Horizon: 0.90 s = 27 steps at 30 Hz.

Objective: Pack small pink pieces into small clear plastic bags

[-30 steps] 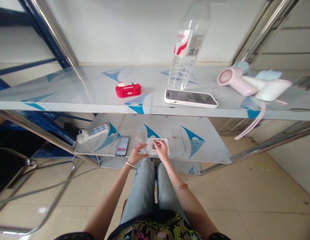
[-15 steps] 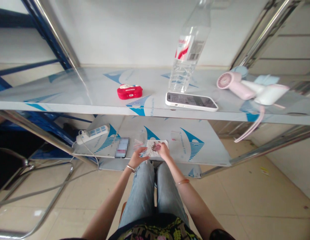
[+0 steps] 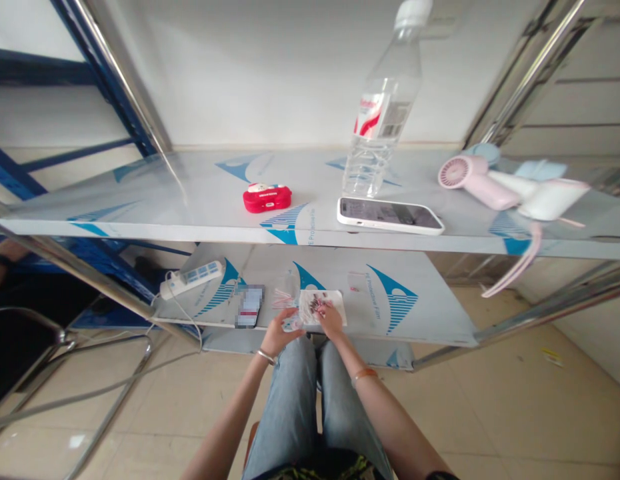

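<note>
Shelf [image 3: 437, 317]; white sheet [image 3: 337, 298] parallel, long axis unclear; left grip [image 3: 277, 335]  wide; right grip [image 3: 333, 322] narrow

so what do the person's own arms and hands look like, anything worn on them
The left hand is ungloved, with a shiny silver bracelet at the wrist. The right hand is ungloved too, with an orange-brown bangle higher on the forearm. Both forearms are uncovered; a bit of dark sleeve shows on the right arm.
</note>
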### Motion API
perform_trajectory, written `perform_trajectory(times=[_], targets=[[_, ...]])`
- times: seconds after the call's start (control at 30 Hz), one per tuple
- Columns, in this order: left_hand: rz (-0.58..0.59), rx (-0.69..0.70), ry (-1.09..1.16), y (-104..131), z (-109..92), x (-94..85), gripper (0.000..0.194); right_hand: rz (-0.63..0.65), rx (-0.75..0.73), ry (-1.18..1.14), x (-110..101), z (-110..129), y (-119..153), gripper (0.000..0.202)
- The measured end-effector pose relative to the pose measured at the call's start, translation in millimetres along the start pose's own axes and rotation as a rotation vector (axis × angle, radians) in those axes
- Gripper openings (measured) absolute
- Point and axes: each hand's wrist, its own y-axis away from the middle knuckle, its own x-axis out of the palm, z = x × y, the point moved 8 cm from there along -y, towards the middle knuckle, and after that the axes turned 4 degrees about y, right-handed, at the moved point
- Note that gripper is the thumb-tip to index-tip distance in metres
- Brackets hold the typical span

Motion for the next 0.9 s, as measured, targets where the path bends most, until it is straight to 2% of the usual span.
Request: perform_trajectory(times=[0.1, 0.2, 0.27, 0.33, 0.4, 0.5, 0.67, 0.83, 0.9], targets=[[-0.044, 0.058, -0.034, 1.2, -6.4, 0.5, 0.052, -0.109, -0.004, -0.08, -26.3, 19.7, 8.8, 0.02], [-0.078, 0.095, -0.036, 3.0, -14.0, 4.5, 0.049, -0.269, -0.071, -0.247, -64.4, 53.9, 27.2, 0.024], [-0.074, 0.107, -0.041, 4.2, -20.5, 9.7, 0.049, -0.283, -0.124, -0.288, -82.7, 80.0, 40.6, 0.025], [-0.073, 0.107, -0.055, 5.2, -27.6, 14.0, 0.048, -0.244, -0.169, -0.254, -92.8, 102.9, 51.9, 0.021], [-0.077, 0.098, -0.069, 5.9, -34.0, 15.8, 0.044, -0.206, -0.184, -0.201, -97.2, 116.5, 60.0, 0.017], [-0.073, 0.089, -0.073, 6.3, -41.2, 15.4, 0.04, -0.18, -0.184, -0.164, -99.9, 122.2, 67.2, 0.014], [-0.09, 0.086, -0.034, 7.6, -49.0, 9.2, 0.038, -0.224, -0.167, -0.356, -115.0, 117.3, 80.2, 0.027], [-0.155, 0.084, 0.046, 10.3, -64.2, 4.4, 0.035, 0.03, -0.044, -0.648, -96.7, 111.2, 97.6, 0.069], [-0.187, 0.074, 0.074, 11.0, -71.3, 2.7, 0.037, 0.096, -0.01, -0.785, -86.5, 111.6, 101.7, 0.076]])
